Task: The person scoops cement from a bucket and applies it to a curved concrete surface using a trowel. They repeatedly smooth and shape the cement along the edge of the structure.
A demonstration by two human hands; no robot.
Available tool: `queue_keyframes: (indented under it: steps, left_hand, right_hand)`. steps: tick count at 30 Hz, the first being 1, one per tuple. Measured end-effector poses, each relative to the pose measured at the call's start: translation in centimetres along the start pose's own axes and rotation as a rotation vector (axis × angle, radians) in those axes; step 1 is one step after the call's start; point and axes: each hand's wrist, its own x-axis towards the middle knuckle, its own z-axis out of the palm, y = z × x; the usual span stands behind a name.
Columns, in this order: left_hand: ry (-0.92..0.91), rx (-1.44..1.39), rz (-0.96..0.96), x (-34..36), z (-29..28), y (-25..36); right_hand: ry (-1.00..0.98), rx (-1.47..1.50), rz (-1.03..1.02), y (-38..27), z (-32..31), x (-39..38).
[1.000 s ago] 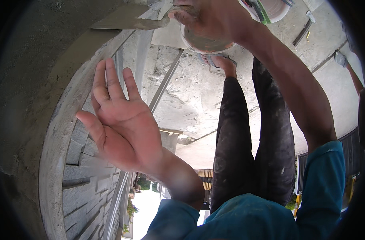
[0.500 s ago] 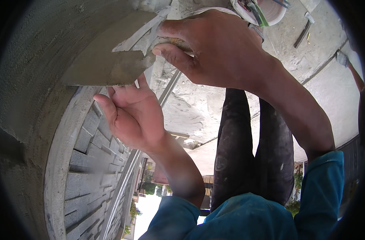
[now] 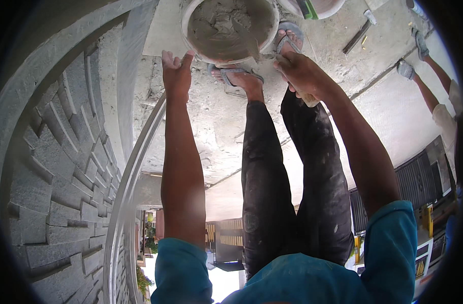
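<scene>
A round pan of wet grey mortar (image 3: 226,25) stands on the concrete floor by my sandalled feet (image 3: 241,78). My left hand (image 3: 174,76) reaches down to it, fingers stretched out and touching the pan's near rim, holding nothing. My right hand (image 3: 302,73) is closed around the wooden handle of a trowel (image 3: 247,40), whose blade lies in the mortar. My dark, mortar-stained trouser legs (image 3: 287,177) run down the middle of the view.
A curved wall of grey stone tiles (image 3: 59,182) with a smooth rim fills the left. A flat grey slab (image 3: 160,25) lies beside the pan. A hammer-like tool (image 3: 358,34) lies on the floor. Another person's legs (image 3: 434,81) stand at the right.
Both hands have left the stone wall and dropped to the mortar pan. The trowel went from the wall into the mortar. My left hand now touches the pan's rim.
</scene>
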Motion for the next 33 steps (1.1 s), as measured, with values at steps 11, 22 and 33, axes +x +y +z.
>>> queue_keyframes:
  steps: [11, 22, 33]
  left_hand:
    - [-0.118, 0.13, 0.089, 1.0, 2.9, -1.1]
    - [-0.146, 0.118, 0.135, 2.2, 1.9, -0.9]
    - [0.01, -0.209, 0.072, -5.5, -1.7, 3.0]
  right_hand:
    - [-0.101, -1.108, -0.34, 1.3, 2.3, 12.1]
    - [-0.133, 0.122, -0.02, -1.4, 1.2, 8.5]
    - [-0.429, 0.806, -0.463, 1.1, -3.7, -5.3]
